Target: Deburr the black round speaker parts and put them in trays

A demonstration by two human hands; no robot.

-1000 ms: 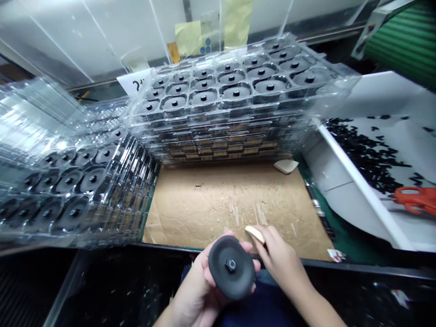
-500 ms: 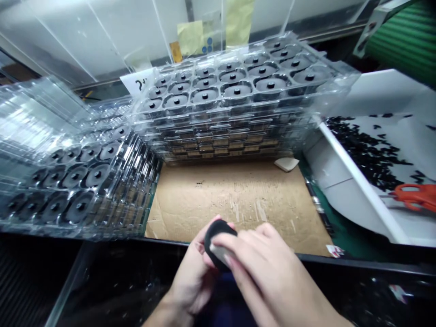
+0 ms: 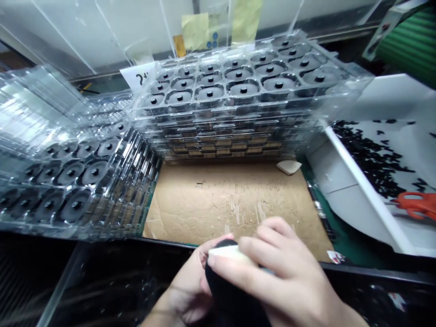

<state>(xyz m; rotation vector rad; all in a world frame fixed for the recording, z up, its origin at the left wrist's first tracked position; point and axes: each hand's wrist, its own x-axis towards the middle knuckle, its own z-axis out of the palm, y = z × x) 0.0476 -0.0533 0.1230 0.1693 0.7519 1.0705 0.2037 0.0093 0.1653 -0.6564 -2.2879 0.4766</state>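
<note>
The left hand (image 3: 190, 286) grasps a black disc (image 3: 220, 284), partly hidden by the right hand (image 3: 286, 272) pinching a cream wedge (image 3: 229, 252) against it. Clear tray stacks (image 3: 218, 125) and a white bin (image 3: 361, 181) hem in cardboard (image 3: 218, 195) bearing 1 loose wedge (image 3: 289, 167).

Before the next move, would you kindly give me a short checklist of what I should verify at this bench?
1. Dark piece held in the left hand: ok.
2. Pale wedge gripped in the right hand, over the dark piece: ok.
3. Face of the dark piece fully visible: not ok; the wedge and right hand cover much of it.
4. Firm pressure from the wedge: cannot tell.
5. Spare wedge lying on the cardboard, apart from both hands: ok.
6. Orange-handled tool away from the hands, in the white bin: ok.
</note>
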